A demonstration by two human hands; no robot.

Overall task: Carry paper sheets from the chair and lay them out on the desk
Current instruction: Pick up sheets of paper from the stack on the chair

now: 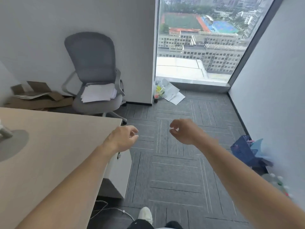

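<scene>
A stack of white paper sheets (pixel 98 93) lies on the seat of a grey office chair (pixel 92 63) by the far wall. The light wooden desk (pixel 54 146) fills the lower left, its corner near my left hand. My left hand (pixel 123 138) hovers over the desk's right edge, fingers loosely curled, holding nothing. My right hand (pixel 183 131) is out over the carpet, fingers loosely curled and empty. Both hands are well short of the chair.
Flattened cardboard (pixel 38 98) lies on the floor left of the chair. A plastic bag and loose papers (pixel 166 92) sit by the window. A blue basket (pixel 244 149) and bottles stand along the right wall. A grey monitor base (pixel 11 142) is on the desk. Cables trail under the desk.
</scene>
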